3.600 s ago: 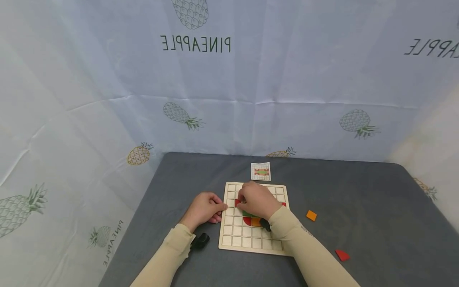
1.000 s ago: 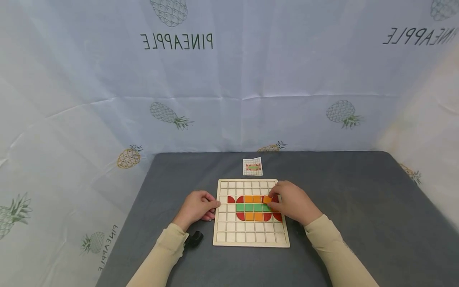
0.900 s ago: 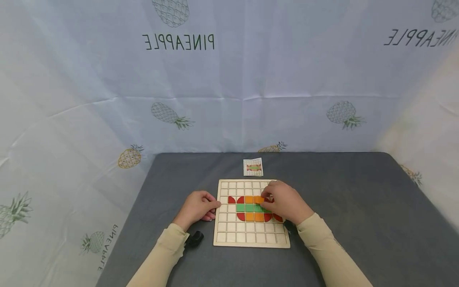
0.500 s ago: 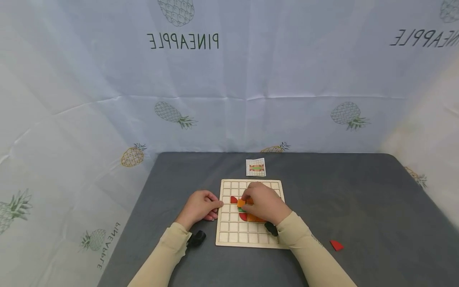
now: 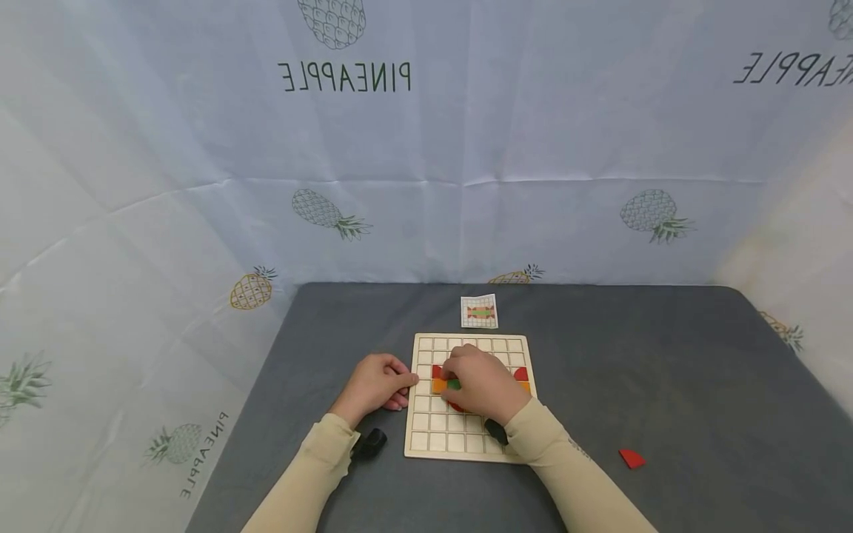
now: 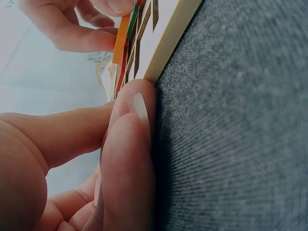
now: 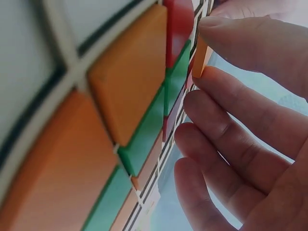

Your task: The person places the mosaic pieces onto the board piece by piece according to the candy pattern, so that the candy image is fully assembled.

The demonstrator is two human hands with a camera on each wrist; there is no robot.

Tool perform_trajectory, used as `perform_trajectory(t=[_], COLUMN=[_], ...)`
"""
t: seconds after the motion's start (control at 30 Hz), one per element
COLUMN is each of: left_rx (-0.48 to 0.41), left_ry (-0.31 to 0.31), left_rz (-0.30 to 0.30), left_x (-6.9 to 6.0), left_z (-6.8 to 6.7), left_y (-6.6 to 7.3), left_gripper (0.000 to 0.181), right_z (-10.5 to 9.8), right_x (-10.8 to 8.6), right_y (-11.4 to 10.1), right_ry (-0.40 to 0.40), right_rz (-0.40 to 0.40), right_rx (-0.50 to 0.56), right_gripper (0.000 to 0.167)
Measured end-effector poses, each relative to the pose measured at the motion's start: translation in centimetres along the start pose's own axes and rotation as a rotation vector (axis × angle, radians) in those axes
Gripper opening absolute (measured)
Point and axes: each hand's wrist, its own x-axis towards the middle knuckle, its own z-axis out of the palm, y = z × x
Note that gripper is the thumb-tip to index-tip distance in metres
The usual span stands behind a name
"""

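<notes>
A wooden grid board (image 5: 436, 442) lies on the table, bearing red, orange and green tiles. My left hand (image 5: 373, 385) holds the board at its left edge, thumb and index fingertip together against the wood in the left wrist view. Over the board, my right hand (image 5: 489, 385) pinches an orange square tile (image 5: 438, 386) between thumb and index finger. That tile is at the left end of the green row, below a red tile (image 5: 436, 371); in the left wrist view it looks tilted. My right hand hides much of the pattern.
Behind the board lies a small card (image 5: 479, 312) printed with a coloured grid pattern. One red quarter-circle tile (image 5: 631, 459) rests on the dark table (image 5: 666, 370) to the right. A pineapple-print curtain (image 5: 533, 111) hangs behind.
My right hand has taken the orange tile from the table at right and carried it leftward across the board to the green row's left end. My left hand has stayed at the edge.
</notes>
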Motion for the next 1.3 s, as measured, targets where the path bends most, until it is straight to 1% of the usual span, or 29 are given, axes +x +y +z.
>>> perform_trajectory(t=[0.3, 0.57, 0.73, 0.83, 0.93, 1.03, 1.13, 1.3], left_rx=[0.003, -0.002, -0.003, 0.006, 0.016, 0.019, 0.017, 0.017], left_ry=[0.000, -0.018, -0.004, 0.008, 0.016, 0.015, 0.013, 0.016], left_rz=[0.000, -0.001, 0.000, -0.007, -0.013, -0.004, -0.004, -0.013], left_x=[0.1, 0.1, 0.1, 0.0, 0.0, 0.0, -0.2, -0.2], left_z=[0.0, 0.3, 0.2, 0.1, 0.1, 0.0, 0.1, 0.2], left_y=[-0.1, 0.2, 0.2, 0.2, 0.2, 0.2, 0.1, 0.1], left_gripper=[0.022, 0.022, 0.021, 0.021, 0.022, 0.022, 0.023, 0.022], right_z=[0.3, 0.1, -0.3, -1.0, -2.2, -3.3, -4.4, -6.0], right_x=[0.1, -0.3, -0.5, -1.3, -2.9, -5.2, -8.1, -13.6], right_y=[0.0, -0.1, -0.1, 0.3, 1.3, 2.7, 4.4, 7.4], right_ry=[0.025, 0.034, 0.043, 0.054, 0.070, 0.089, 0.086, 0.065], right_rz=[-0.011, -0.018, -0.017, -0.007, 0.016, 0.053, 0.111, 0.202], right_rx=[-0.025, -0.052, -0.056, -0.060, -0.065, -0.090, -0.119, -0.170], right_gripper=[0.017, 0.015, 0.013, 0.012, 0.012, 0.014, 0.016, 0.021])
